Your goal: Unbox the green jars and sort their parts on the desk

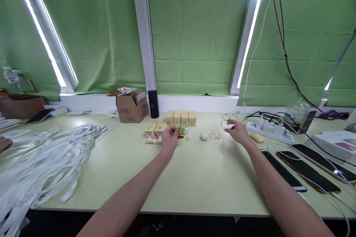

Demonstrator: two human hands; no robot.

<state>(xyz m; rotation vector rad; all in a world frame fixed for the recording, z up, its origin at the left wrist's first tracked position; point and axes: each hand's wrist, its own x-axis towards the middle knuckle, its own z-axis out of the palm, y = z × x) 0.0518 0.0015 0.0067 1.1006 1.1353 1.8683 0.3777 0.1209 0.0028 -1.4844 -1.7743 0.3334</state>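
Note:
My left hand (170, 138) is closed on a small green and white object (183, 130), whose kind I cannot make out. Over to the right, my right hand (237, 131) pinches a small clear container (225, 125) by its side. Between the hands, a pale pink rounded piece (204, 137) lies beside another clear container (216, 135) with something yellow in it. A tiny yellowish piece (187, 138) rests near my left fingers. Folded kraft cartons (151, 131) with green windows stand left of that hand, and a row of closed kraft boxes (180, 118) sits behind it.
White ribbon strips (61, 163) are heaped at the left, with another person's hand (5, 143) at the edge. A cardboard box (131, 108) and black cylinder (153, 104) stand at the back. Right are a power strip (274, 133), cables and several phones (283, 170).

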